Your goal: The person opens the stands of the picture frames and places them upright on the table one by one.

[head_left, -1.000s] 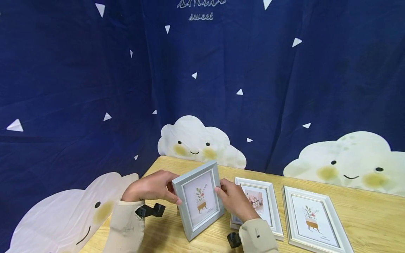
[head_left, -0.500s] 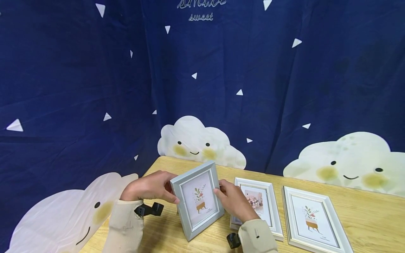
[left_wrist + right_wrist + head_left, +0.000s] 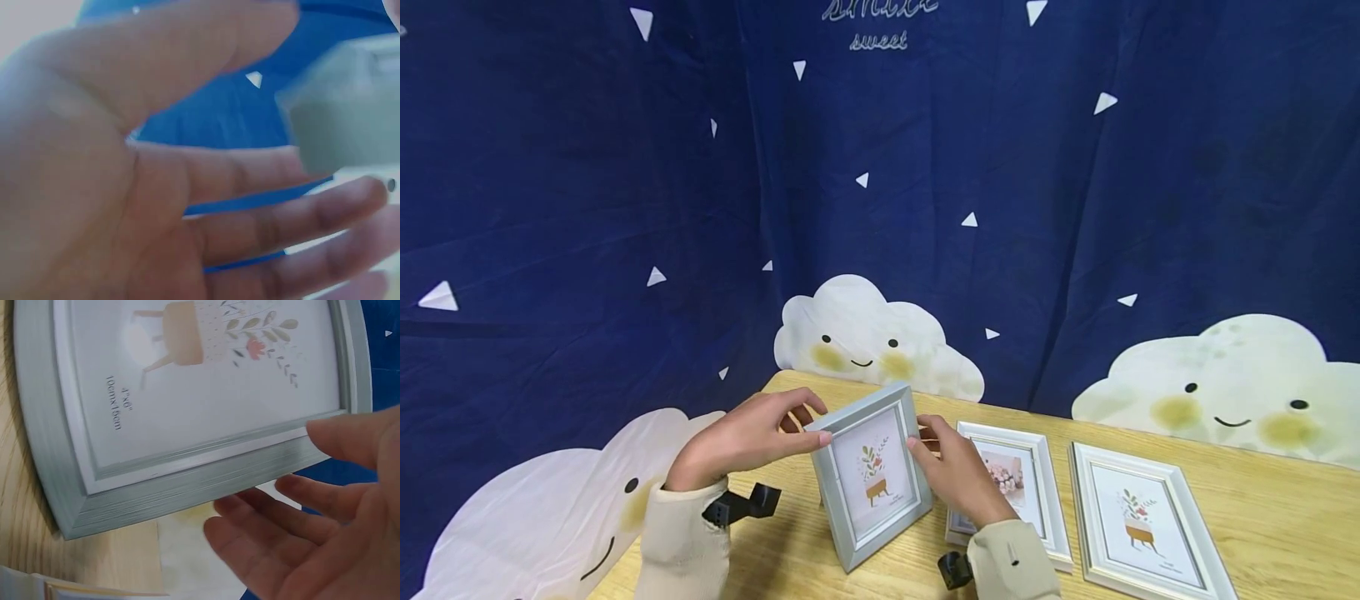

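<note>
A grey-green picture frame (image 3: 871, 475) stands on the table, leaning back and turned at an angle. Its white sheet shows a plant in a brown pot. At its upper left corner my left hand (image 3: 748, 437) has its thumb and fingers spread around the edge. In the left wrist view these fingers (image 3: 269, 231) look fairly straight, and the thumb is apart from the blurred frame corner (image 3: 350, 119). My right hand (image 3: 958, 471) holds the right side, thumb on the front and fingertips around the edge. The right wrist view shows that thumb (image 3: 350, 434) on the border.
Right of my right hand lies a white picture frame (image 3: 1051, 500) with a flower photo, seemingly on another frame. A larger white frame (image 3: 1150, 521) lies further right on the wooden table (image 3: 1262, 500). A blue cloud-print curtain (image 3: 925, 208) hangs behind.
My left hand has loosened from the frame's left side and moved slightly up and left, its fingers spreading. The right hand and the frame have barely moved.
</note>
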`<state>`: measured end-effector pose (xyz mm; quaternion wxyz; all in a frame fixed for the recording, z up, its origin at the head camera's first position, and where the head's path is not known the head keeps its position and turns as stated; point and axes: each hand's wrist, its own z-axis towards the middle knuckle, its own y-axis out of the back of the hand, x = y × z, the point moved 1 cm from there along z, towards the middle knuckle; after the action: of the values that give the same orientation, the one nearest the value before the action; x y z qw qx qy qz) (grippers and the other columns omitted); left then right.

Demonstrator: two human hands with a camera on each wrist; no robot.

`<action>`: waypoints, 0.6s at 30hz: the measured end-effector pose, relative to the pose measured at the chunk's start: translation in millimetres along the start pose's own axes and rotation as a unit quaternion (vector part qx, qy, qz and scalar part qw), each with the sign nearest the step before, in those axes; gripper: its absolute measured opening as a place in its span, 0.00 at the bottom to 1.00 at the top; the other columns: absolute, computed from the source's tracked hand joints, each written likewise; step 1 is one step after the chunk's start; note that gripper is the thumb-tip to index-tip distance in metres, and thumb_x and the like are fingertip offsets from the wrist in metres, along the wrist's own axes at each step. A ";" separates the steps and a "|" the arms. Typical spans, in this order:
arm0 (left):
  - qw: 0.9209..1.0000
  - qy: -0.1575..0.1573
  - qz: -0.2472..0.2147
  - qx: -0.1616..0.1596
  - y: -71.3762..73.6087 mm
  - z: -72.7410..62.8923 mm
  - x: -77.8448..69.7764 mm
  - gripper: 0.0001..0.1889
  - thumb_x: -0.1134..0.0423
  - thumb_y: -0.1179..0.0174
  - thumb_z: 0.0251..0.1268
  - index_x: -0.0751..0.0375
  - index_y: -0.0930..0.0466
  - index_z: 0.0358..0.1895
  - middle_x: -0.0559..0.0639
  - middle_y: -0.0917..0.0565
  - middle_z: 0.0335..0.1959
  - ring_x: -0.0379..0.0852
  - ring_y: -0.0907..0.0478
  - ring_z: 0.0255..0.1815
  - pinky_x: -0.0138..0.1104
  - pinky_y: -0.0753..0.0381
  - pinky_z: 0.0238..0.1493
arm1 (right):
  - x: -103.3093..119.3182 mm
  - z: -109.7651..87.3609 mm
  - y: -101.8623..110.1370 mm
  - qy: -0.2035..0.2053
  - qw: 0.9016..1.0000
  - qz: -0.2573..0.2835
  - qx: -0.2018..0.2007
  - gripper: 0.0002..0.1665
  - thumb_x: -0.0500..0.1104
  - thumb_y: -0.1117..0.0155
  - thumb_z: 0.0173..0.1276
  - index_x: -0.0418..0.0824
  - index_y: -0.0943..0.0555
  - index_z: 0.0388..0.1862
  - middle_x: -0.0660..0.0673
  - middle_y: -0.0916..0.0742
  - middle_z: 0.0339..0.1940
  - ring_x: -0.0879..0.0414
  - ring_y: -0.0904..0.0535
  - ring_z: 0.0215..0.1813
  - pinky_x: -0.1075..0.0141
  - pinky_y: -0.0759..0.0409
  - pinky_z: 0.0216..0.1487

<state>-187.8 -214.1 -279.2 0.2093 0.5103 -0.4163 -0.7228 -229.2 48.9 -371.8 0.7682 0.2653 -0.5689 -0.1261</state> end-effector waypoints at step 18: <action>0.980 0.013 0.136 -0.148 -1.9 -34.9 -62.1 0.15 0.51 0.42 0.68 0.53 0.22 0.53 0.46 0.14 0.44 0.46 0.16 0.44 0.44 0.21 0.44 | 18.9 0.9 10.0 0.062 0.990 0.102 -0.072 0.24 0.40 0.41 0.71 0.44 0.29 0.65 0.43 0.20 0.59 0.47 0.24 0.61 0.54 0.26 0.60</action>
<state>-131.4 -181.3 -250.4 0.3842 0.4213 -0.3677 -0.7347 -225.0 47.6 -350.8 0.8279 0.1572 -0.5337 -0.0708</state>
